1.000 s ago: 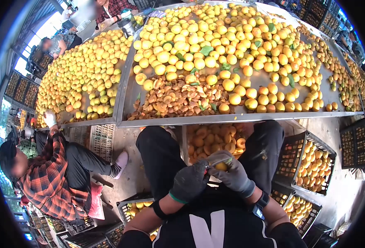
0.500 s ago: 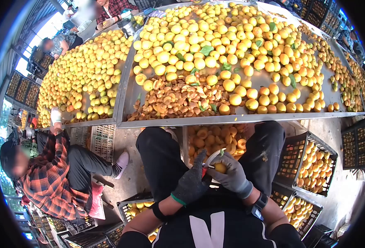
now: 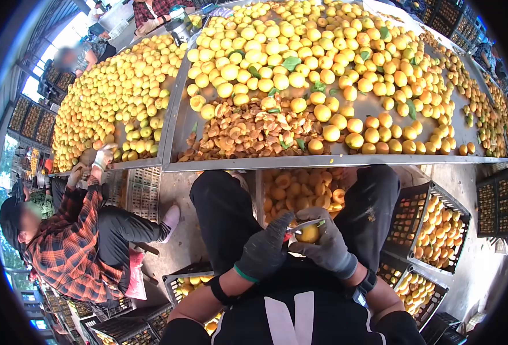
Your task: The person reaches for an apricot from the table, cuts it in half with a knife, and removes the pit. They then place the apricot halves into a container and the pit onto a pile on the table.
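My gloved right hand [image 3: 330, 244], in grey, is closed around a yellow apricot [image 3: 308, 233] above my lap. My left hand [image 3: 265, 247], in a darker glove with a green cuff, grips a small red-handled tool [image 3: 287, 236]. Its pale, thin end lies against the top of the apricot, partly hidden by the fingers. Between my knees, just beyond my hands, a crate is filled with orange apricot halves [image 3: 300, 192]. On the metal table [image 3: 334, 163] ahead lie a heap of brownish-orange fruit pieces [image 3: 254, 132] and many whole apricots [image 3: 254, 57] with some leaves.
The table's raised metal edge runs above my knees. Black crates of fruit [image 3: 438, 230] stand at my right, and another crate [image 3: 191, 287] is by my left elbow. To my left sits a person in a plaid shirt [image 3: 73, 253], gloved hands at the table.
My hands have shifted slightly, and the apricot and tool have turned so the pale end points more to the right. The person at left has brought both hands together at the table edge.
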The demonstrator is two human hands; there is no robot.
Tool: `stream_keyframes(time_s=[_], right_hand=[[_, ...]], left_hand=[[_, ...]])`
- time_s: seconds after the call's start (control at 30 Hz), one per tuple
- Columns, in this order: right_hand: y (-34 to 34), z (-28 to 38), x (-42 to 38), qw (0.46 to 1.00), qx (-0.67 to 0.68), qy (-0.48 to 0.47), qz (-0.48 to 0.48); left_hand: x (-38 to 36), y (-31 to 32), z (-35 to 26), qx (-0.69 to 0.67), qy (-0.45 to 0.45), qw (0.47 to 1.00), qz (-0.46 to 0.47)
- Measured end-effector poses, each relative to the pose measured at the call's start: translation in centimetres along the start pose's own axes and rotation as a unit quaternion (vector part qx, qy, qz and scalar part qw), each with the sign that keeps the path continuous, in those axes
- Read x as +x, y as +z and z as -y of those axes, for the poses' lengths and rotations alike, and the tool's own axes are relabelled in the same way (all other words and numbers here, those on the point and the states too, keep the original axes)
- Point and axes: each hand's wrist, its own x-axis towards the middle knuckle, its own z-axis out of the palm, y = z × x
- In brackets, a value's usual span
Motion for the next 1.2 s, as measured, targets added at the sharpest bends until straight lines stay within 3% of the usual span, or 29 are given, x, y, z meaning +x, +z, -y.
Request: stream_keyframes(time_s=[0.17, 0.23, 0.47, 0.57, 0.63, 0.67, 0.7, 0.73, 0.8, 0.87, 0.93, 0.97, 1.0, 1.03, 1.07, 1.1, 1.13, 1.17, 1.2], right_hand=[[0.8, 1.5, -0.5, 0.998, -0.021, 0.045, -0.029], [1.1, 1.3, -0.8, 0.997, -0.018, 0.067, -0.044], [1.6, 1.0, -0.2, 0.984, -0.120, -0.091, -0.091], [1.0, 0.6, 0.2, 0.984, -0.144, -0.097, -0.050], [0.2, 0.5, 0.6, 0.984, -0.156, -0.080, -0.013], [-0.3, 0.6, 1.1, 0.996, 0.011, 0.075, 0.044], [-0.7, 0.7, 1.4, 0.953, 0.178, 0.225, 0.097], [-1.0, 0.5, 1.3, 0.954, 0.176, 0.224, 0.096], [-1.5, -0.6, 1.1, 0.853, 0.407, 0.310, 0.105], [-1.6, -0.7, 1.1, 0.869, 0.373, 0.309, 0.100], [-1.6, 1.4, 1.4, 0.970, 0.103, 0.206, 0.080], [-2.0, 1.2, 1.5, 0.970, 0.102, 0.206, 0.074], [-2.5, 0.5, 1.5, 0.999, -0.019, 0.044, 0.005], [-3.2, -0.1, 1.5, 0.981, -0.142, -0.119, -0.062], [-3.7, -0.8, 1.3, 0.992, -0.045, -0.053, -0.106], [-4.3, -0.6, 1.4, 0.976, 0.193, -0.006, -0.098], [-4.7, -0.3, 1.6, 0.903, 0.421, 0.037, -0.082], [-4.7, 0.5, 1.6, 0.833, 0.540, 0.077, -0.092], [-4.9, 0.6, 1.6, 0.835, 0.537, 0.073, -0.096]], left_hand=[[-0.3, -0.5, 0.0, 0.097, 0.000, 0.995, 0.031], [-0.5, 0.0, 0.6, 0.103, 0.043, 0.994, 0.002], [-0.2, 0.1, 0.1, 0.001, 0.071, 0.997, -0.036], [-0.5, 0.7, 0.7, -0.028, 0.009, 0.999, 0.018], [0.0, -0.1, 0.5, -0.032, -0.099, 0.985, 0.141], [0.7, -0.8, 0.2, -0.033, -0.099, 0.985, 0.140], [1.7, -1.9, -0.3, -0.041, -0.102, 0.979, 0.169], [2.3, -2.5, -0.4, -0.049, -0.103, 0.974, 0.198], [2.6, -2.3, 0.2, -0.091, -0.094, 0.972, 0.195], [2.7, -1.5, 1.2, -0.131, -0.083, 0.969, 0.193], [2.8, -0.5, 2.0, -0.271, -0.051, 0.949, 0.153], [3.1, -0.9, 1.8, -0.273, -0.047, 0.948, 0.157], [3.3, -1.6, 1.8, -0.472, -0.191, 0.839, 0.192], [3.7, -2.3, 1.6, -0.635, -0.322, 0.668, 0.215], [4.1, -3.0, 1.0, -0.637, -0.317, 0.667, 0.223], [4.5, -3.9, 0.3, -0.639, -0.310, 0.684, 0.169], [4.9, -4.4, 0.0, -0.639, -0.302, 0.698, 0.114], [5.0, -4.8, 0.0, -0.607, -0.274, 0.734, 0.129], [4.9, -4.4, -0.2, -0.609, -0.270, 0.734, 0.134]])
